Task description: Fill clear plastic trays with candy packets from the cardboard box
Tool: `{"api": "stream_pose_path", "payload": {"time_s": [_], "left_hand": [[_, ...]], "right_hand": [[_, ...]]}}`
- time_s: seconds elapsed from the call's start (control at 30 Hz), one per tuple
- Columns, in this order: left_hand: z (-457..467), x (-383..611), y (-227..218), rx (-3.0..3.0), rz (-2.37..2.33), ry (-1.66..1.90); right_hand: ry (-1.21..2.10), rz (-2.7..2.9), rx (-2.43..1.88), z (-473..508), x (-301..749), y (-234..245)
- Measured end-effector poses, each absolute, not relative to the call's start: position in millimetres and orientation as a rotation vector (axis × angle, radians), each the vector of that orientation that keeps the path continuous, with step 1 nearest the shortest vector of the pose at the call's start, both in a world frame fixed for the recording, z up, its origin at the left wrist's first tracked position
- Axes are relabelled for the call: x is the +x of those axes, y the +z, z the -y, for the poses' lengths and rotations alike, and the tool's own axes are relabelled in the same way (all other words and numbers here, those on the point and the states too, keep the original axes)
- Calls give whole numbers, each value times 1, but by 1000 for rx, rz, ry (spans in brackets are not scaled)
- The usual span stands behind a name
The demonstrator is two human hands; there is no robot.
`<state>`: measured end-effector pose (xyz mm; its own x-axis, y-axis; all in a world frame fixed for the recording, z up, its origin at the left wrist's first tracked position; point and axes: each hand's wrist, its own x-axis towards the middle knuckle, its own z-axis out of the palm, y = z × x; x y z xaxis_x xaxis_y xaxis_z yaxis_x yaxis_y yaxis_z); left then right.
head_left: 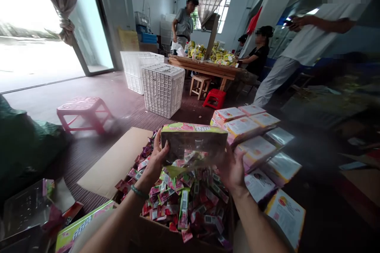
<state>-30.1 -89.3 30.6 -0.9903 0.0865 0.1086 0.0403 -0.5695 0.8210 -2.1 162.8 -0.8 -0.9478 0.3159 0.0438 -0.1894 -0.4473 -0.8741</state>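
Right now, in the head view, both hands are holding a display box open side down over the near carton, which is brimming with pink and green sachets. The left hand is gripping the box's left end, and the right hand is clasping its right end. Just right of the carton, filled boxes are lying in rows. Farther left, a pink stool is standing on the floor, with white crates beyond it.
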Motion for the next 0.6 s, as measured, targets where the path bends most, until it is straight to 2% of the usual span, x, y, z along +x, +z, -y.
{"api": "stream_pose_path", "payload": {"time_s": [0.07, 0.17, 0.37, 0.47, 0.6], "left_hand": [[89, -32, 27, 135, -1367, 2810], [87, -34, 23, -7, -1180, 2833], [70, -27, 23, -163, -964, 2773], [66, -31, 41, -264, -860, 2784], [108, -36, 70, -470, -835, 3052]], "right_hand": [[2494, 1379, -328, -166, -5, -11], [2429, 1626, -412, -155, -5, -28], [1936, 2143, -97, -127, 9, -31], [1515, 2323, 18, -126, 5, -34], [807, 2759, 356, -116, -5, -64]]}}
